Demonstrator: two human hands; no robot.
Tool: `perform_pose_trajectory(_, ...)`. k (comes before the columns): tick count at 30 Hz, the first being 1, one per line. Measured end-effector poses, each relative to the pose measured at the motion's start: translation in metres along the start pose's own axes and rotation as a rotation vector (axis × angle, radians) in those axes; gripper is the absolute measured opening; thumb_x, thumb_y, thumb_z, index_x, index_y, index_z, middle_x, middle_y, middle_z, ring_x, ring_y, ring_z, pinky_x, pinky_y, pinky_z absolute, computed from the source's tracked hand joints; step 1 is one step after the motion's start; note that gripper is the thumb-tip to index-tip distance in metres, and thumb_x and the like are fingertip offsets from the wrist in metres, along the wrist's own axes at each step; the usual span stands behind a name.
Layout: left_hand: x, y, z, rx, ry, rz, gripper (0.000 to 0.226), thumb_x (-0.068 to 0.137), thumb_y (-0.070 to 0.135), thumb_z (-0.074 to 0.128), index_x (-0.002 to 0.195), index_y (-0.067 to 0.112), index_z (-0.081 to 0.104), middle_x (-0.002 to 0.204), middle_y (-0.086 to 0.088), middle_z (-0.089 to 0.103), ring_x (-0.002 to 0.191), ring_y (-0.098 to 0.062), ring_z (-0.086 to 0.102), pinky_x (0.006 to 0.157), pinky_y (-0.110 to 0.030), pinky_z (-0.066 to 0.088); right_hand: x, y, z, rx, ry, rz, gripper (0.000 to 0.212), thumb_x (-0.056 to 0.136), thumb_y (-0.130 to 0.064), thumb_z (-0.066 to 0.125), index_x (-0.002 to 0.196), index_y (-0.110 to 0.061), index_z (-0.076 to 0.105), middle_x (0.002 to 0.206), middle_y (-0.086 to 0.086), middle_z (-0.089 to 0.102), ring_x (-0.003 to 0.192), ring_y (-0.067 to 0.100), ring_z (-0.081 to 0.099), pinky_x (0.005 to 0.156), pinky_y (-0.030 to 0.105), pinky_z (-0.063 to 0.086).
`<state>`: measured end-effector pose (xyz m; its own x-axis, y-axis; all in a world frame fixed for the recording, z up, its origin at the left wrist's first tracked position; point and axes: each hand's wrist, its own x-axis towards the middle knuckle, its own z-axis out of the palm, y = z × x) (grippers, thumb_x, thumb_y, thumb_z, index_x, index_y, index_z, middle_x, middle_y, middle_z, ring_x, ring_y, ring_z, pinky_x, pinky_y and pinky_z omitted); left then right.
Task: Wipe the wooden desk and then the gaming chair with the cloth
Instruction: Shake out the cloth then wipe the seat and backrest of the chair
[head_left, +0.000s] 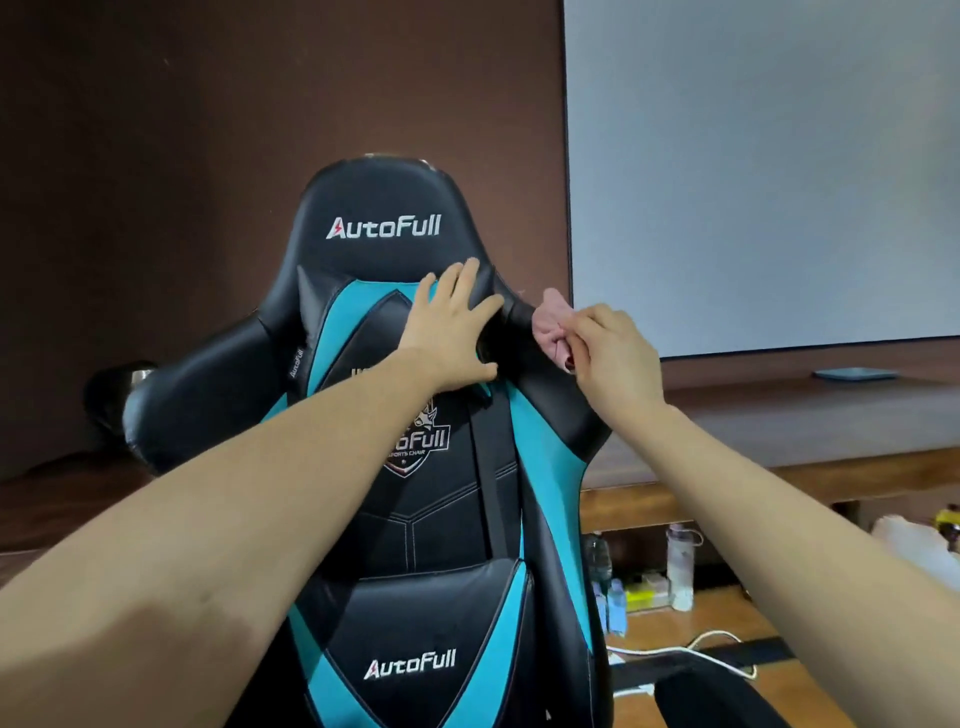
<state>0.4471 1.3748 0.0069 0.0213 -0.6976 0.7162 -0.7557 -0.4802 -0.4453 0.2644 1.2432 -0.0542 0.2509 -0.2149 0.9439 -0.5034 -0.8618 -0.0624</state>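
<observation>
A black and teal gaming chair (384, 208) with white "AutoFull" lettering fills the middle of the view, its backrest facing me. My left hand (452, 327) lies flat with spread fingers on the upper backrest, just below the headrest. My right hand (613, 353) pinches a bunched pink cloth (553, 325) against the right shoulder wing of the chair. The wooden desk (810, 415) runs behind the chair on the right, and the chair hides part of it.
A large white screen (769, 171) hangs over the desk against a dark brown wall. A flat blue object (854, 373) lies on the desk. Under the desk stand bottles (680, 566) and small containers, and a white cable (691, 647) runs across the wooden floor.
</observation>
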Motion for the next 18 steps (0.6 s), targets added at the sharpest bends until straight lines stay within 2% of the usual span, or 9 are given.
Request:
perform_pose_trajectory(2,-0.002,-0.006,0.006,-0.030,0.033,-0.075,0.090,0.078,0.069,0.065,0.155,0.033,0.036,0.175,-0.016,-0.002,0.160,-0.037,0.004,0.128,-0.058,0.009,-0.024,0.017,-0.007,-0.056,0.033,0.009,0.021,0.104,-0.016,0.061,0.122,-0.019,0.070,0.115,0.004,0.063,0.099,0.030,0.057,0.064,0.043,0.057)
perform_pose_trajectory(5,-0.002,-0.007,0.012,-0.035,0.061,-0.093,0.082,0.079,0.065,0.063,0.151,0.034,0.040,0.174,-0.016,0.004,0.157,-0.038,0.010,0.127,-0.059,0.013,-0.035,0.023,-0.009,-0.104,0.003,0.001,0.030,0.098,-0.010,0.067,0.127,-0.017,0.069,0.122,0.004,0.065,0.102,0.030,0.060,0.066,0.036,0.055)
perform_pose_trajectory(9,0.005,-0.006,0.009,0.005,0.094,-0.088,0.078,0.076,0.066,0.066,0.143,0.032,0.043,0.162,-0.013,0.024,0.144,-0.035,0.029,0.118,-0.054,0.026,0.018,-0.004,0.000,-0.076,-0.104,-0.012,0.036,0.095,-0.009,0.059,0.127,-0.018,0.070,0.120,0.007,0.065,0.100,0.035,0.060,0.072,0.039,0.050)
perform_pose_trajectory(12,0.015,-0.007,0.006,0.037,0.069,-0.083,0.084,0.074,0.070,0.071,0.142,0.030,0.040,0.156,-0.012,0.028,0.139,-0.034,0.032,0.113,-0.051,0.031,0.069,-0.032,0.016,-0.036,-0.285,0.001,0.018,0.096,-0.017,0.052,0.100,-0.021,0.068,0.095,0.002,0.058,0.091,0.034,0.062,0.068,0.037,0.041)
perform_pose_trajectory(14,0.015,-0.006,0.009,0.041,0.066,-0.082,0.086,0.073,0.069,0.071,0.142,0.029,0.038,0.156,-0.013,0.027,0.141,-0.034,0.030,0.114,-0.051,0.030,0.084,-0.042,0.027,0.007,-0.302,0.022,0.019,0.097,-0.018,0.046,0.085,-0.024,0.058,0.082,-0.001,0.054,0.086,0.035,0.063,0.066,0.037,0.039)
perform_pose_trajectory(15,0.014,-0.004,0.011,0.042,0.072,-0.081,0.087,0.074,0.068,0.071,0.143,0.029,0.037,0.156,-0.014,0.027,0.143,-0.034,0.029,0.115,-0.051,0.029,0.085,-0.042,0.031,0.027,-0.286,0.028,0.021,0.099,-0.020,0.044,0.083,-0.024,0.058,0.080,0.000,0.054,0.085,0.035,0.063,0.066,0.038,0.042)
perform_pose_trajectory(16,0.012,-0.002,0.012,0.043,0.082,-0.082,0.089,0.075,0.068,0.071,0.147,0.029,0.035,0.156,-0.014,0.027,0.144,-0.034,0.029,0.116,-0.051,0.028,0.082,-0.040,0.034,0.036,-0.260,0.025,0.024,0.102,-0.022,0.043,0.086,-0.023,0.061,0.082,0.001,0.057,0.086,0.036,0.063,0.068,0.039,0.045)
perform_pose_trajectory(18,0.010,-0.002,0.013,0.049,0.087,-0.081,0.098,0.077,0.068,0.068,0.158,0.033,0.026,0.157,-0.015,0.026,0.145,-0.035,0.028,0.118,-0.051,0.027,0.067,-0.031,0.032,0.036,-0.225,0.013,0.023,0.106,-0.024,0.047,0.106,-0.024,0.070,0.099,0.004,0.065,0.093,0.034,0.063,0.075,0.043,0.052)
